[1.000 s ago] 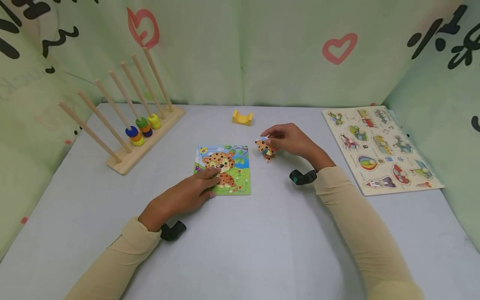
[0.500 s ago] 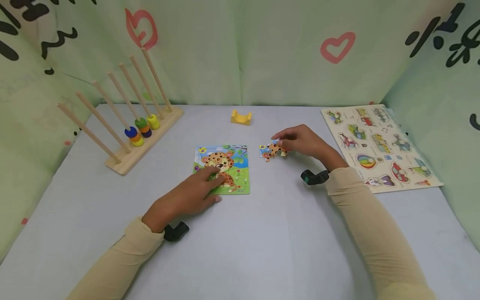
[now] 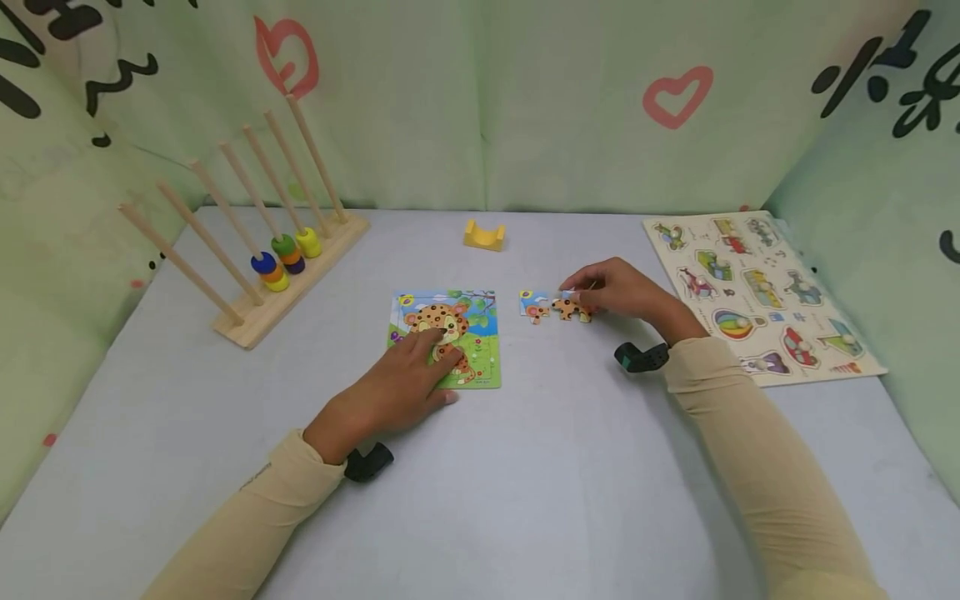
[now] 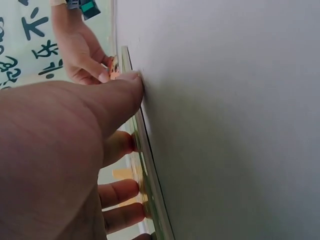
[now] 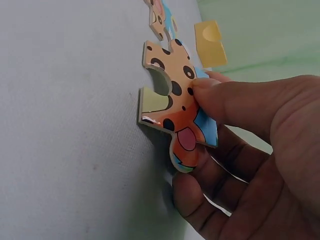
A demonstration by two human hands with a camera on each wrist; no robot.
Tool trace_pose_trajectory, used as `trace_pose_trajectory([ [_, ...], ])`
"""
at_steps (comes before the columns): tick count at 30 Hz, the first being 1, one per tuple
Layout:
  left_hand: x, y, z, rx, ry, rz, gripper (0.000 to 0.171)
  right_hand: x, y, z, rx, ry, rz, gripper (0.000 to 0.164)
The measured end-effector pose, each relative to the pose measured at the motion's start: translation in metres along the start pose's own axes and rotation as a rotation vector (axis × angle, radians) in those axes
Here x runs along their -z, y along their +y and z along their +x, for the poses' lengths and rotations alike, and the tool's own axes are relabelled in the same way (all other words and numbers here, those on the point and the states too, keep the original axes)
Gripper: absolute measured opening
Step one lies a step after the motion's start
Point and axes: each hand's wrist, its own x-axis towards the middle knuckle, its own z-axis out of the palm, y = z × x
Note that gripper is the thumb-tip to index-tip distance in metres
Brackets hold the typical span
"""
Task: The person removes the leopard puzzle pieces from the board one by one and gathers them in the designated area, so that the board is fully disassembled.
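In the head view, a square leopard jigsaw puzzle [image 3: 480, 333] lies flat on the white table. My left hand [image 3: 397, 379] rests on its lower left part, fingers extended over the picture and covering some of it. The left wrist view shows the thumb [image 4: 120, 97] along the board's near edge. To the right of the board, my right hand [image 3: 622, 292] pinches a spotted puzzle piece [image 5: 172, 95] between thumb and fingers, at or just above the tabletop. Just left of that one lies another puzzle piece [image 3: 534, 307] with blue sky and an ear.
A wooden peg rack [image 3: 288, 287] with coloured rings stands at the left. Behind the puzzle sits a yellow curved block [image 3: 484, 237]. A large picture board [image 3: 720, 292] lies at the right, close to my right forearm. Fabric walls [image 3: 562, 108] surround the table's far sides.
My right hand has moved right with its puzzle piece, exposing the other piece on the table. My left hand has shifted slightly right on the puzzle.
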Motion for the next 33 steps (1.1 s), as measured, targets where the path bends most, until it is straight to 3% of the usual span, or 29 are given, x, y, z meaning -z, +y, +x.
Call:
trace_pose_trajectory([
  [7,-0.0006,0.0031,0.0010,-0.038,0.012,0.007,0.058,-0.0036,0.0022,0.0028,0.009,0.009,-0.046,0.024],
  [11,0.0002,0.0059,0.0026,-0.041,-0.016,-0.013,0.056,-0.0046,0.0012,0.0030,0.012,0.012,-0.060,0.025],
  [17,0.0015,0.0080,0.0046,-0.049,-0.058,-0.105,0.062,-0.0049,0.0038,0.0034,0.009,0.024,-0.048,0.024],
  [23,-0.0002,0.0056,0.0049,-0.095,-0.024,-0.110,0.061,-0.0053,0.0037,0.0047,0.016,0.023,-0.062,0.024],
  [33,-0.0025,0.0019,0.0024,-0.109,-0.014,-0.144,0.059,-0.0078,0.0040,0.0062,0.024,0.057,-0.079,0.022],
])
